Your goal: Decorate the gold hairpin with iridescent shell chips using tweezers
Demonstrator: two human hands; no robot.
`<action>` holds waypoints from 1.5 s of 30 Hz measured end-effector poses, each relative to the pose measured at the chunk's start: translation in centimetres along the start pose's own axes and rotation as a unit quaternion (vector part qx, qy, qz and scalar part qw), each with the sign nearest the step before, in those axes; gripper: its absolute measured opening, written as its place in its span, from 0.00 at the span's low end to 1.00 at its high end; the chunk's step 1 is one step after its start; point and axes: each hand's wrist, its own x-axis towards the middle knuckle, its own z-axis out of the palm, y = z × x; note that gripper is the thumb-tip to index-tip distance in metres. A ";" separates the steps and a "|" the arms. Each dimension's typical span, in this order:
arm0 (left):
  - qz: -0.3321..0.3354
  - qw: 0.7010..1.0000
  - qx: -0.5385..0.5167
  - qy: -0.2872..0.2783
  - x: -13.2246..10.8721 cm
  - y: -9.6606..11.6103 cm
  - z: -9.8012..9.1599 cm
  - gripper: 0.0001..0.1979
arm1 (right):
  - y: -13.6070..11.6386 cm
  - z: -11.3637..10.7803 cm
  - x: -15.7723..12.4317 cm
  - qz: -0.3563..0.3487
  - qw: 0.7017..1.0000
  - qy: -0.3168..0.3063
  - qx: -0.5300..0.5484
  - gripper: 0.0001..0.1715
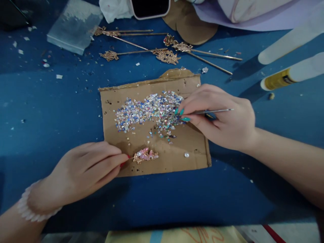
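Note:
My left hand (pixel 86 168), a beaded bracelet on its wrist, pinches the thin stem of a hairpin (pixel 145 155). The hairpin's gold head, set with pink stones, is over the near part of a cardboard sheet (pixel 174 165). Between the thumb and fingers of my right hand (pixel 222 116) are slim metal tweezers (pixel 217 111). Their tips are among a spread of small blue, white and multicoloured stone chips (pixel 146 109) on the cardboard; whether they grip a chip I cannot tell. One white pearl bead (pixel 186 155) rests near the cardboard's right front corner.
Several gold hairpins (pixel 167 56) lie behind the cardboard. At the back left is a clear zip bag (pixel 76 25), with a phone (pixel 151 6) to its right. Two white tubes (pixel 280 79) are at the right. Small scraps dot the blue table (pixel 63 114).

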 end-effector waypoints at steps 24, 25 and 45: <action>-0.019 1.000 -0.010 0.009 0.3 0.0 0.3 0.11 | 1.5 -1.2 -1.1 -0.075 0.996 0.033 0.046 0.14; -0.015 1.000 -0.009 0.010 0.2 0.0 0.4 0.11 | 1.5 -1.3 -1.3 -0.060 0.996 0.045 0.052 0.14; -0.008 0.999 -0.040 0.020 -1.8 -0.5 1.1 0.12 | 1.7 -2.0 -1.8 -0.010 0.997 0.022 0.075 0.05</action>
